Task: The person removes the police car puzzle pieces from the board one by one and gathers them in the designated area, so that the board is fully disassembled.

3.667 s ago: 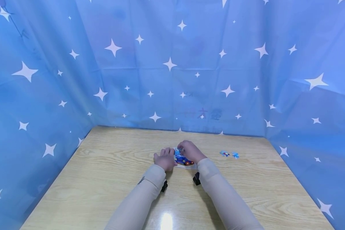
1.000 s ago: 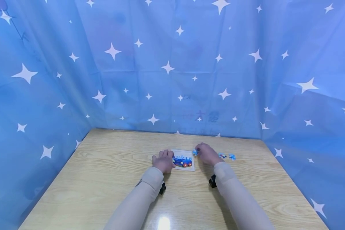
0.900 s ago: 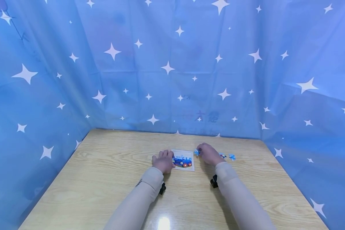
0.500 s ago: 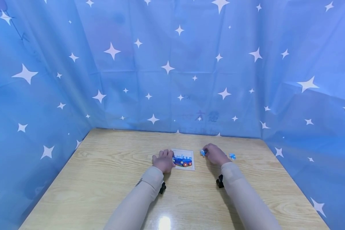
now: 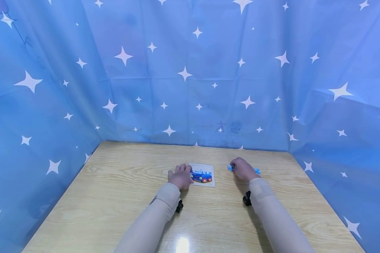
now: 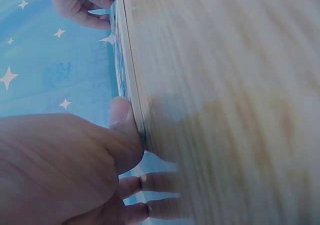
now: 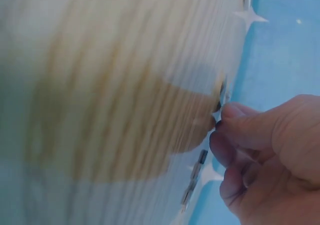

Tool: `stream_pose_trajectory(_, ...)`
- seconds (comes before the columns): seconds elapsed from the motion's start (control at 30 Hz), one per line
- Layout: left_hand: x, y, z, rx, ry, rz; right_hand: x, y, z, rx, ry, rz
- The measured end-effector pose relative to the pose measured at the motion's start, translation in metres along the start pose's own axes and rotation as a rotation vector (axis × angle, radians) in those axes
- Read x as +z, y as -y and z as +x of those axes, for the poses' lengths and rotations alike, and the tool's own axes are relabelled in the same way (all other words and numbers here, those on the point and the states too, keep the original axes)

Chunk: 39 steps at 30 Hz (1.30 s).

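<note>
A jigsaw puzzle board [image 5: 202, 179] with a blue vehicle picture and a pale frame lies on the table, its upper strip bare white. At its left end, my left hand [image 5: 179, 176] holds the board, the thumb [image 6: 121, 117] against its edge in the left wrist view and the fingers lying over its left side. Right of the board, my right hand [image 5: 244, 169] pinches a small blue puzzle piece [image 5: 230, 167] between thumb and fingertips, close over the table. That piece shows edge-on in the right wrist view.
A loose blue puzzle piece [image 5: 257, 171] lies just right of my right hand. Flat pieces [image 7: 195, 177] sit beside that hand in the right wrist view. The wooden table [image 5: 139, 158] ends at a blue starred curtain [image 5: 187, 91] behind and at both sides.
My right hand has moved from over the board to the right, carrying the puzzle piece, and now covers one loose piece. The left hand stays at the board's left end.
</note>
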State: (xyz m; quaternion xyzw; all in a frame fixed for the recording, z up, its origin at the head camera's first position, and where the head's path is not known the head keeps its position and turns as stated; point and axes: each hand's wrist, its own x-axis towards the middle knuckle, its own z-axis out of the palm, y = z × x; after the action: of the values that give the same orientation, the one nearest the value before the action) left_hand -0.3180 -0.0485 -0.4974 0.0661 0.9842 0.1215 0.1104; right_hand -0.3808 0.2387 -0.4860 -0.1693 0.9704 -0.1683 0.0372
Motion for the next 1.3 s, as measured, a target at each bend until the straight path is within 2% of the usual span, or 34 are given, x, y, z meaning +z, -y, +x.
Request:
stream_pose_trajectory(0.2,0.000,0.000,0.000,0.000,0.005,-0.003,-0.003,-0.004,-0.002,0.003,0.003,-0.015)
stream_pose_trajectory(0.5,-0.004,-0.001,-0.008,0.012,-0.003,-0.037,-0.003,-0.010,-0.005,-0.008,-0.011,-0.033)
stream_pose_trajectory(0.7,-0.004,0.000,-0.007,0.017,-0.004,-0.035,-0.008,-0.009,-0.010,0.009,-0.065,-0.022)
stream_pose_trajectory(0.83,-0.004,-0.001,-0.007,0.012,-0.003,-0.031,-0.008,0.002,-0.011,0.000,-0.081,0.024)
stream_pose_trajectory(1.0,-0.003,-0.001,-0.006,0.004,-0.001,-0.016,0.001,0.025,-0.012,-0.010,-0.085,0.063)
stream_pose_trajectory(1.3,-0.003,-0.002,-0.005,0.007,-0.008,-0.023,0.017,0.065,-0.019,-0.077,-0.012,0.203)
